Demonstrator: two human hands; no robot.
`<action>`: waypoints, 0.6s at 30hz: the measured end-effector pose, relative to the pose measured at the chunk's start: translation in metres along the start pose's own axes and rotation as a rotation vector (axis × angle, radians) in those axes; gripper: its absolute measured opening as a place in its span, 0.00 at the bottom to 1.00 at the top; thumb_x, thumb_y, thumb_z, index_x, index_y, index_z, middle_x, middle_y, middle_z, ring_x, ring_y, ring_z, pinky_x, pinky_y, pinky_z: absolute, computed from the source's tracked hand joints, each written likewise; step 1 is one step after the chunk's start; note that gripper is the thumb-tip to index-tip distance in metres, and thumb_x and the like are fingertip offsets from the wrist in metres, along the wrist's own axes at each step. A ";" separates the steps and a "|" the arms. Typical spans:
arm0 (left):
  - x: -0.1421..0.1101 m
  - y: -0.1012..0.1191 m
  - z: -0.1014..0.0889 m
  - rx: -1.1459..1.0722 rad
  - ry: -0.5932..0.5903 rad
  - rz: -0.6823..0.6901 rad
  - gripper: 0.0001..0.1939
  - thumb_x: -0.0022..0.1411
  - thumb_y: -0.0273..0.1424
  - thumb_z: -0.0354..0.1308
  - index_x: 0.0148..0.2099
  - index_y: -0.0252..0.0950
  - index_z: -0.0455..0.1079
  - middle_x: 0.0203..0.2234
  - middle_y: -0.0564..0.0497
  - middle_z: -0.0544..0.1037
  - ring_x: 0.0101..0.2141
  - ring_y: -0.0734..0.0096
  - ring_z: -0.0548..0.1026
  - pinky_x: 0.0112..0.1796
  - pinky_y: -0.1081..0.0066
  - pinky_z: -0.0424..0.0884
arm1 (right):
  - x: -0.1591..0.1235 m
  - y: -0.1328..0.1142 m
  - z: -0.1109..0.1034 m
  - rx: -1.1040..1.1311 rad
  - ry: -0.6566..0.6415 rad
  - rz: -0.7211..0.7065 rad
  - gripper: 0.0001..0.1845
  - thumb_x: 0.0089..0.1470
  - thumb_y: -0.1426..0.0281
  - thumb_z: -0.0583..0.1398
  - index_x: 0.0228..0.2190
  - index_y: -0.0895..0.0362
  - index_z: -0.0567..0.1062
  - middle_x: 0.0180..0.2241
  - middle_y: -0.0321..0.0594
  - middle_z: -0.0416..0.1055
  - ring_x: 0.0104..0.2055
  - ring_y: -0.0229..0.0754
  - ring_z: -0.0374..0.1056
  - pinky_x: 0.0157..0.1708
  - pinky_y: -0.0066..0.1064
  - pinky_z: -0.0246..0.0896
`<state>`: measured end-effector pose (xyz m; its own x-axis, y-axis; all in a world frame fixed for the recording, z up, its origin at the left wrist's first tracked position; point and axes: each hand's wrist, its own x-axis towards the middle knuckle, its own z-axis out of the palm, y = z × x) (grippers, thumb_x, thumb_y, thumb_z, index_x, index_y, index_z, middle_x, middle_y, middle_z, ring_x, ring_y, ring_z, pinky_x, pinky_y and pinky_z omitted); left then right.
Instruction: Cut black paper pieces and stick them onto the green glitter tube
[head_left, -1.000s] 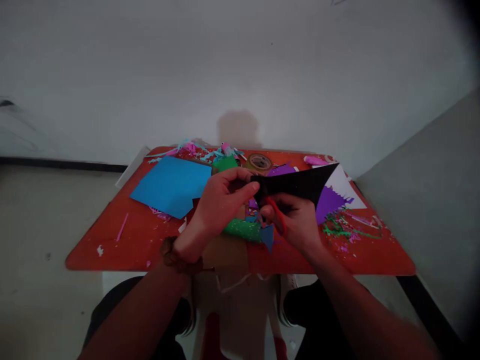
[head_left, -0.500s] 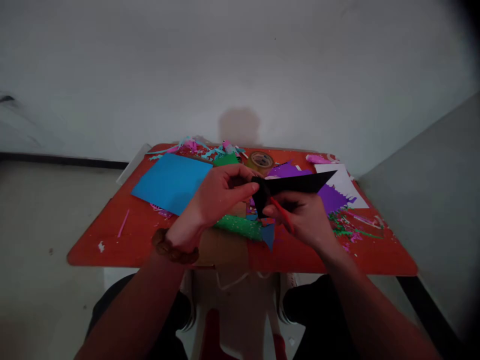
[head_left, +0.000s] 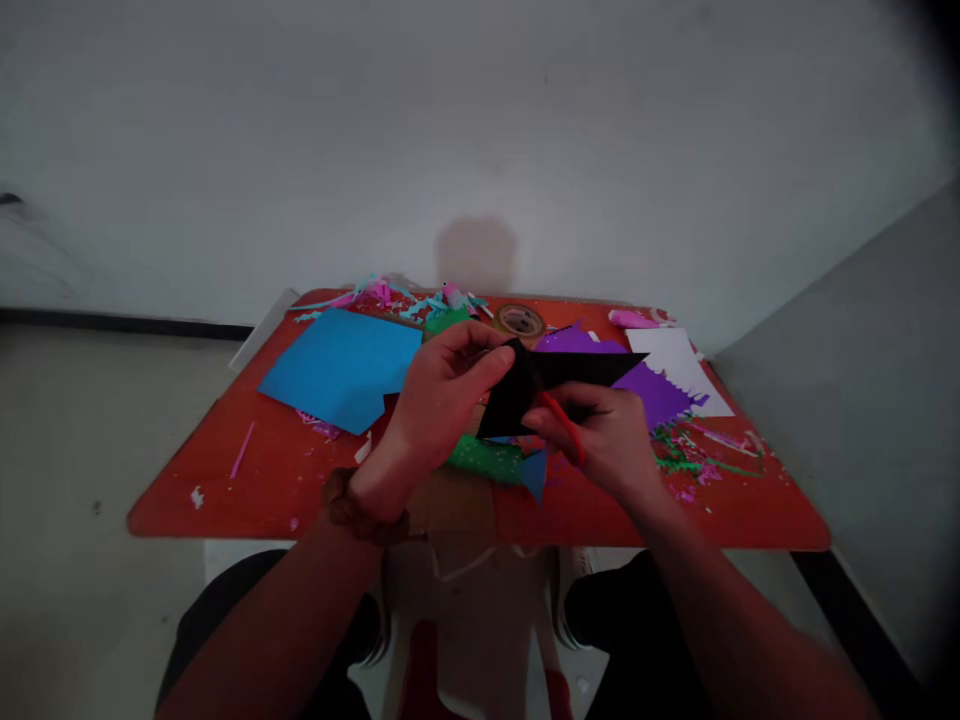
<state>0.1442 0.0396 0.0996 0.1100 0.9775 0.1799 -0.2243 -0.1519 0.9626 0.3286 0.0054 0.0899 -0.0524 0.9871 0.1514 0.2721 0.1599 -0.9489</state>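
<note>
My left hand (head_left: 450, 385) pinches a piece of black paper (head_left: 511, 392) between thumb and fingers, above the middle of the table. Red-handled scissors (head_left: 564, 425) are gripped in my right hand (head_left: 600, 435), their blades at the black paper and hard to make out against it. One long part of the paper reaches out to the right over my right fingers. Below the hands lie a green speckled roll (head_left: 486, 457) and a small blue paper scrap (head_left: 534, 475).
On the red table (head_left: 285, 490) lie blue paper (head_left: 341, 365), purple jagged paper (head_left: 660, 398), white paper (head_left: 679, 365), a tape roll (head_left: 519, 320), brown cardboard (head_left: 454, 505) and a thin pink strip (head_left: 242, 450). Colourful shreds are scattered at the back and right. A wall stands behind.
The black paper has shifted left against the scissors, and more of it now shows below my left fingers. Its right tip reaches less far right. Both hands keep their hold.
</note>
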 end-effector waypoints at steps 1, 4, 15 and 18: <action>0.000 0.000 0.000 0.009 0.005 0.003 0.08 0.61 0.36 0.71 0.37 0.38 0.78 0.31 0.51 0.79 0.33 0.68 0.77 0.34 0.70 0.73 | 0.000 0.000 0.000 0.006 0.003 -0.001 0.30 0.43 0.43 0.76 0.23 0.58 0.83 0.17 0.36 0.71 0.19 0.35 0.59 0.18 0.27 0.50; 0.001 0.001 0.000 0.031 -0.010 0.009 0.09 0.61 0.36 0.71 0.38 0.37 0.79 0.32 0.51 0.80 0.32 0.71 0.75 0.33 0.72 0.72 | -0.001 -0.001 0.001 0.034 -0.002 0.007 0.31 0.43 0.42 0.76 0.23 0.58 0.82 0.17 0.36 0.70 0.19 0.35 0.59 0.18 0.27 0.50; 0.003 0.005 -0.003 0.096 -0.054 0.016 0.10 0.62 0.36 0.71 0.37 0.35 0.77 0.31 0.53 0.79 0.32 0.73 0.74 0.34 0.73 0.71 | -0.001 -0.002 0.001 0.037 0.012 0.012 0.32 0.41 0.40 0.75 0.22 0.57 0.82 0.17 0.36 0.70 0.19 0.36 0.60 0.18 0.28 0.50; 0.004 0.010 -0.006 0.181 -0.093 0.046 0.09 0.61 0.35 0.70 0.36 0.35 0.77 0.32 0.52 0.80 0.34 0.71 0.76 0.37 0.71 0.73 | -0.001 -0.001 0.001 0.029 0.000 0.017 0.32 0.42 0.39 0.75 0.23 0.57 0.82 0.17 0.36 0.70 0.19 0.36 0.60 0.18 0.28 0.51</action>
<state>0.1367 0.0429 0.1085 0.1941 0.9525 0.2346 -0.0549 -0.2282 0.9721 0.3272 0.0039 0.0906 -0.0475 0.9897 0.1351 0.2452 0.1427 -0.9589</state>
